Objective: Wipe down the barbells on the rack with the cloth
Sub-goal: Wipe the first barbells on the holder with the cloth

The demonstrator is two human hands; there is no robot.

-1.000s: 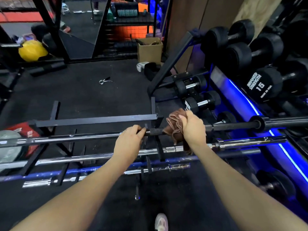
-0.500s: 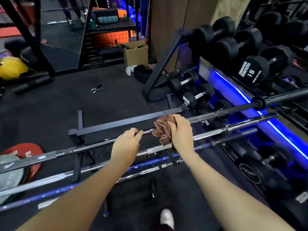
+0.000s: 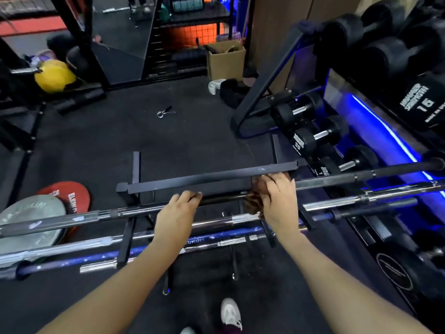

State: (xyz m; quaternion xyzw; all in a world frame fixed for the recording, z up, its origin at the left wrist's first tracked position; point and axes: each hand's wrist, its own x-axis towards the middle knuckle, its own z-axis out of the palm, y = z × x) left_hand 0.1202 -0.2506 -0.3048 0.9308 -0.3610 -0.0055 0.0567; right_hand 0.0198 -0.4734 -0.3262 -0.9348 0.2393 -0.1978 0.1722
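Several barbells lie across a low black rack [image 3: 207, 179] in front of me. The top black barbell [image 3: 337, 180] runs from lower left to upper right. My left hand [image 3: 177, 214] grips this bar near its middle. To its right, my right hand [image 3: 278, 201] holds a brown cloth [image 3: 252, 203] wrapped around the same bar. A chrome barbell [image 3: 337, 204] and a blue barbell [image 3: 216, 237] lie below, nearer to me. The cloth is mostly hidden under my right hand.
A dumbbell rack [image 3: 361, 51] with black dumbbells and a blue light strip stands at the right. Weight plates [image 3: 33, 213] lie on the floor at the left. A cardboard box [image 3: 225, 60] and a collar clip [image 3: 165, 112] sit further back. My shoe [image 3: 230, 314] shows below.
My right hand has slid the cloth a little to the right along the top bar, away from my left hand. The view has shifted as my head moved.
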